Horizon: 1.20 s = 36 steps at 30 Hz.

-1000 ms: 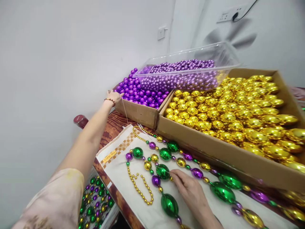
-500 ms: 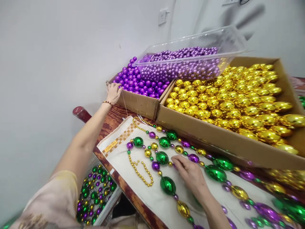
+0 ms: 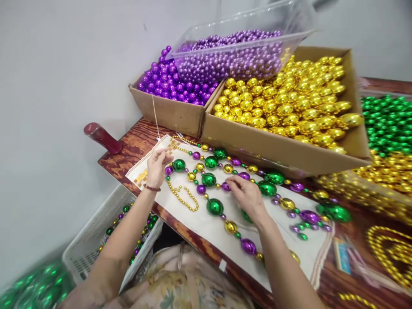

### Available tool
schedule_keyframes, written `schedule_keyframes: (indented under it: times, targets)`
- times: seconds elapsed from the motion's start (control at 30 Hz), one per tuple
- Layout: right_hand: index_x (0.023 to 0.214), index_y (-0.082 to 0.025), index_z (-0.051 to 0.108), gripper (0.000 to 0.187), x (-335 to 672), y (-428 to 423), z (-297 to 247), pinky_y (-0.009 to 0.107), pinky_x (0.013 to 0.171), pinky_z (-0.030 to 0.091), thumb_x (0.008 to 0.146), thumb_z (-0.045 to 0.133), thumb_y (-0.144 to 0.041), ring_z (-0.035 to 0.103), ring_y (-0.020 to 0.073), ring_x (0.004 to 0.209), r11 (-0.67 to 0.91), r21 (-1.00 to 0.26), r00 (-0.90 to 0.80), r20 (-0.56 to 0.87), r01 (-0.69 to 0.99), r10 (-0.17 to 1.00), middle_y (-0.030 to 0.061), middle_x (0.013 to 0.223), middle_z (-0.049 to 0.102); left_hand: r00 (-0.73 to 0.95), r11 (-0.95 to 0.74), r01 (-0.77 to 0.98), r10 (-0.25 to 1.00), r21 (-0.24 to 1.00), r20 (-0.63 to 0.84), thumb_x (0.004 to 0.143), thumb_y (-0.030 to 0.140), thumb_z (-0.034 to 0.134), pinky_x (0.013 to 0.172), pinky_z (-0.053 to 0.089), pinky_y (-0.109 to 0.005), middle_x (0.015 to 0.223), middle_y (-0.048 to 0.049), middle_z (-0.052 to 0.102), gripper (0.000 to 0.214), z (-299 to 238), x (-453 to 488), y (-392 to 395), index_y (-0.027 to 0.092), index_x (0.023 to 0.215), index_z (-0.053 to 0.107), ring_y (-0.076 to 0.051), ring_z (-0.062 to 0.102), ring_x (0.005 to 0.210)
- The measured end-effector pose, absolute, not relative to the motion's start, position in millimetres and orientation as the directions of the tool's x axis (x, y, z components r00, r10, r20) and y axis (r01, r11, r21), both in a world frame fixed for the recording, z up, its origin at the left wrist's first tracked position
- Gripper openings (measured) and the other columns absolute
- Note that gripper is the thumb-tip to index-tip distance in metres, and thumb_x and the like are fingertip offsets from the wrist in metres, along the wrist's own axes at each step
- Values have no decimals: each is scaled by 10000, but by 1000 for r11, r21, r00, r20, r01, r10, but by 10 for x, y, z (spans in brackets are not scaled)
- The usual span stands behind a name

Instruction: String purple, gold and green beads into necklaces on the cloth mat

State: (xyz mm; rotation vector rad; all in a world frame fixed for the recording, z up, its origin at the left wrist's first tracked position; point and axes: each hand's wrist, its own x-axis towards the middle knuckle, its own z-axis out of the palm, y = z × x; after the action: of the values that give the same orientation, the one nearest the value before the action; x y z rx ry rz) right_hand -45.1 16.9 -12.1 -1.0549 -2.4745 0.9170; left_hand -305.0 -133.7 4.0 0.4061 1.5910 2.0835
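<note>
My left hand (image 3: 157, 168) is closed in a pinch over the white cloth (image 3: 206, 227), beside a purple bead (image 3: 169, 170) and a large green bead (image 3: 179, 165). Whatever its fingertips hold is too small to make out. My right hand (image 3: 249, 198) pinches the bead strand at a purple bead (image 3: 225, 186), partly hidden by the fingers. Left of that bead lies an oval green bead (image 3: 209, 180). More green, gold and purple beads run in strands across the cloth. A loop of small gold beads (image 3: 183, 201) lies nearer me.
Behind the cloth stand a cardboard box of purple balls (image 3: 170, 113) and one of gold oval beads (image 3: 283, 148). A clear tub (image 3: 225, 64) of small purple beads rests on them. A white thread (image 3: 155, 116) hangs down the box front. A white basket (image 3: 83, 244) stands below the table.
My left hand has come down from the purple box's corner to the left end of the strands. My right hand keeps its pinch in about the same spot. The view has shifted.
</note>
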Motion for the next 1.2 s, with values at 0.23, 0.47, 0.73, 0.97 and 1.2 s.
schedule_keyframes:
  times: [0.23,0.47,0.73,0.97,1.2]
  targets:
    - [857,-223,718,297,-354,158,-137,282,638,422,869,462,-374,656,208,712,490,-679,-642,35,547,766,37,764,731,-856,13,-51,514,999,-51,864,417,666,863,496,-282,831,-29,710,268,-125,-2005,-2053,189,998,706,-147,658,838]
    - [902,-223,736,312,-407,105,-200,284,672,430,880,441,-319,667,206,754,543,-617,-688,3,570,726,44,846,757,-807,48,-123,576,991,-128,829,449,686,843,517,-314,854,-47,732,221,-241,-1653,-2143,256,920,744,-193,678,854]
    - [943,-226,748,302,-399,89,-160,272,675,430,909,451,-264,687,218,861,603,-487,-706,-43,632,707,52,962,769,-744,13,-171,654,985,-138,846,448,664,801,524,-313,774,-42,710,230,-171,-1546,-2043,250,927,747,-183,672,779]
    - [997,-231,743,296,-415,55,-133,280,700,417,929,458,-269,674,228,935,595,-418,-683,-90,686,725,58,1024,760,-751,-16,-292,623,956,-219,826,437,686,779,502,-281,695,-21,694,279,-292,-1537,-2008,197,960,734,-149,666,737]
    - [1020,-224,733,302,-409,21,-116,292,693,411,941,444,-266,660,246,970,594,-381,-665,-80,708,742,76,1079,742,-779,-45,-366,562,929,-280,774,442,736,852,512,-297,784,-28,737,313,-395,-1491,-2070,203,976,716,-154,698,808]
